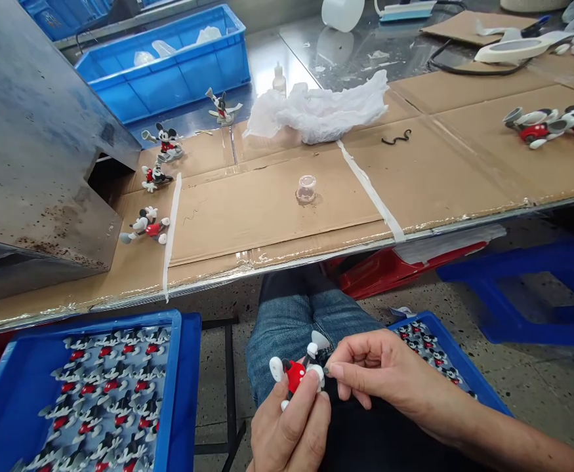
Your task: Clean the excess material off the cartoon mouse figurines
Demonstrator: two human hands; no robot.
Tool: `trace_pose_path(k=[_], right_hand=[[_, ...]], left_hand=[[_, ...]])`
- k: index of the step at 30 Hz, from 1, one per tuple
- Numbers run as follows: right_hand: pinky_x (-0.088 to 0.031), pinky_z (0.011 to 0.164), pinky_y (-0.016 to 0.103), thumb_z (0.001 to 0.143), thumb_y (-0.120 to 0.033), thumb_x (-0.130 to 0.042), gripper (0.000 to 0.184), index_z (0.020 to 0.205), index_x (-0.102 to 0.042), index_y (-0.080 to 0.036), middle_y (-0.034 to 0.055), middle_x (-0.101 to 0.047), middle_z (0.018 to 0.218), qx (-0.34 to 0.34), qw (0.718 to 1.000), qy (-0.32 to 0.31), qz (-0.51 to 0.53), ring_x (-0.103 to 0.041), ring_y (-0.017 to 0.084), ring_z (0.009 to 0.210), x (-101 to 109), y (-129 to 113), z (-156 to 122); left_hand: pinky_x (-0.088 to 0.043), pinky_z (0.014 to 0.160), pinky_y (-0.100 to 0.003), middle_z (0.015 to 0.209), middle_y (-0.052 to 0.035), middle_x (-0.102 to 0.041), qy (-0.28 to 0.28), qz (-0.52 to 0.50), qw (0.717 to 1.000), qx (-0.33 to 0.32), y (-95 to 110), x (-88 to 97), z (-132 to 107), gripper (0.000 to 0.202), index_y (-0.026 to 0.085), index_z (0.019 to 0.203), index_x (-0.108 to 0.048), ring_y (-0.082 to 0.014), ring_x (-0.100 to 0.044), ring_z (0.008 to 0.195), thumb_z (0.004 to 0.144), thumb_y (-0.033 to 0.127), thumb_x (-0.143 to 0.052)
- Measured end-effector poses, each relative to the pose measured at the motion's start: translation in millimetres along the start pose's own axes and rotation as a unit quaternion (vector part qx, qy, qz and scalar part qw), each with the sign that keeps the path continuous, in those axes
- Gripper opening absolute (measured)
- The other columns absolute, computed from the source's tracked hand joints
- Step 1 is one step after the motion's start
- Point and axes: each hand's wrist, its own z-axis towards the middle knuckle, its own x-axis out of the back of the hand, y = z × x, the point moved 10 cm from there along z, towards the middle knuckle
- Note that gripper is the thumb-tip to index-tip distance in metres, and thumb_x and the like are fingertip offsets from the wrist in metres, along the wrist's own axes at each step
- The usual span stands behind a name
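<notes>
Over my lap, my left hand [291, 423] grips a small Mickey Mouse figurine [295, 375] with red shorts, white shoes and a grey cone-shaped part at its upper end. The fingers wrap around its lower side and hide some of it. Just to the right, my right hand [372, 367] is closed in a pinch of thumb and forefinger at the figurine's white part. A tiny dark bit shows at those fingertips, too small to name.
Similar figurines fill a blue tray [176, 367] at left and another blue tray [488, 406] at right. Several more stand or lie on the cardboard-covered bench [247, 216], beside a small clear cup [307, 189] and a crumpled white plastic bag [326, 108]. A metal box [45, 131] stands at left.
</notes>
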Motion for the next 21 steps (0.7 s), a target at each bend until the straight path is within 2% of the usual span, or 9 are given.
trace_pose_path(k=[11, 15, 18, 20, 21], right_hand=[[-0.036, 0.054, 0.021, 0.074, -0.046, -0.08, 0.037, 0.071, -0.069, -0.011, 0.0043, -0.068, 0.066, -0.006, 1.0, -0.007, 0.001, -0.048, 0.009, 0.052, 0, 2, 0], [-0.035, 0.053, 0.021, 0.073, -0.045, -0.08, 0.036, 0.069, -0.067, -0.012, 0.0039, -0.067, 0.064, -0.008, 1.0, -0.002, -0.003, -0.047, 0.009, 0.051, 0, 2, 2], [-0.036, 0.053, 0.022, 0.08, -0.046, -0.073, 0.035, 0.072, -0.067, -0.013, 0.0042, -0.067, 0.066, 0.0, 1.0, -0.006, -0.021, -0.047, 0.008, 0.049, 0, 2, 2], [-0.035, 0.051, 0.022, 0.085, -0.046, -0.069, 0.036, 0.068, -0.065, -0.014, 0.0019, -0.064, 0.062, 0.035, 0.998, 0.018, -0.053, -0.046, 0.009, 0.048, 7, -3, 0], [-0.034, 0.05, 0.022, 0.086, -0.044, -0.068, 0.036, 0.065, -0.064, -0.015, 0.0003, -0.061, 0.059, 0.071, 0.994, 0.046, -0.072, -0.045, 0.009, 0.049, 13, -9, -2]], left_hand=[[-0.051, 0.099, -0.025, 0.097, -0.0095, -0.081, 0.007, -0.009, 1.0, -0.009, 3, 0.7, 1, 0.024, 0.015, 0.1, -0.075, -0.0154, -0.065, 0.119, 0.096, 0.005, -0.053], [-0.051, 0.099, -0.026, 0.097, -0.0094, -0.081, 0.035, -0.024, 0.999, 0.0, 2, -0.9, -4, 0.023, 0.014, 0.099, -0.075, -0.0169, -0.065, 0.118, 0.095, 0.005, -0.054], [-0.05, 0.098, -0.025, 0.105, -0.0097, -0.076, 0.07, -0.075, 0.994, 0.045, -8, -1.0, -9, 0.023, 0.014, 0.1, -0.074, -0.0171, -0.067, 0.111, 0.092, 0.003, -0.056], [-0.051, 0.094, -0.024, 0.111, -0.0079, -0.073, 0.086, -0.159, 0.977, 0.112, -22, -3.2, -10, 0.02, 0.016, 0.103, -0.072, -0.0155, -0.069, 0.102, 0.092, 0.007, -0.058], [-0.052, 0.091, -0.023, 0.111, -0.0061, -0.072, 0.09, -0.213, 0.96, 0.159, -32, -6.1, -12, 0.018, 0.018, 0.103, -0.071, -0.0148, -0.069, 0.099, 0.091, 0.01, -0.061]])
